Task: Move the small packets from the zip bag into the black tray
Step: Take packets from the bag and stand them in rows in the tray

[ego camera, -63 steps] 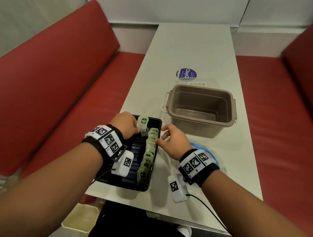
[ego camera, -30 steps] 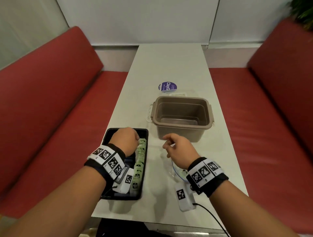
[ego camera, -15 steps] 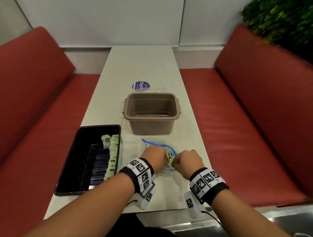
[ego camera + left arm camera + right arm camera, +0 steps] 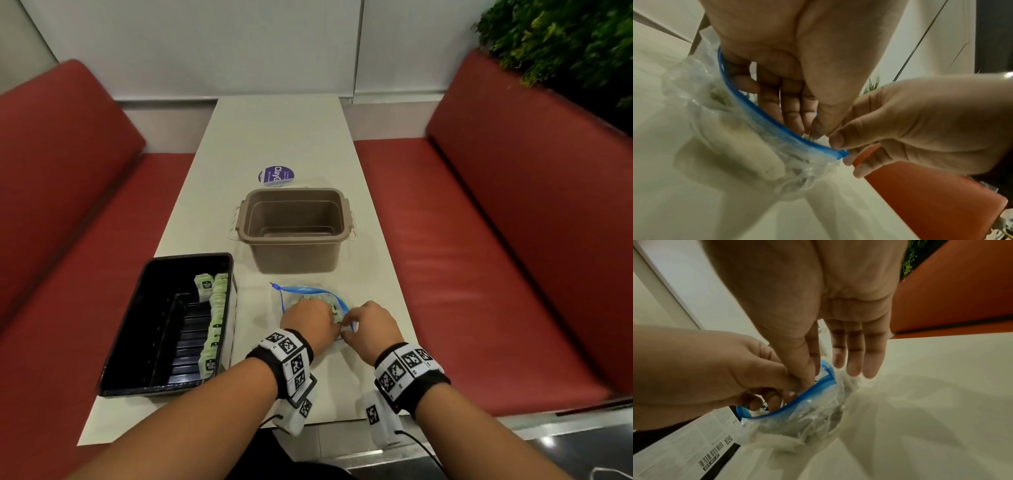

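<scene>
My left hand (image 4: 310,320) fingers curl inside zip bag (image 4: 308,298), near table's front edge, on packets; right hand (image 4: 371,330) pinches its blue rim; black tray (image 4: 137,346) lies leftward.

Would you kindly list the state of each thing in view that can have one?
zip bag: open, lying on the table
black tray: a row of packets along its right side
brown bin: lidless, empty
left hand: fingers inside the bag
right hand: pinches the bag's blue rim
</scene>
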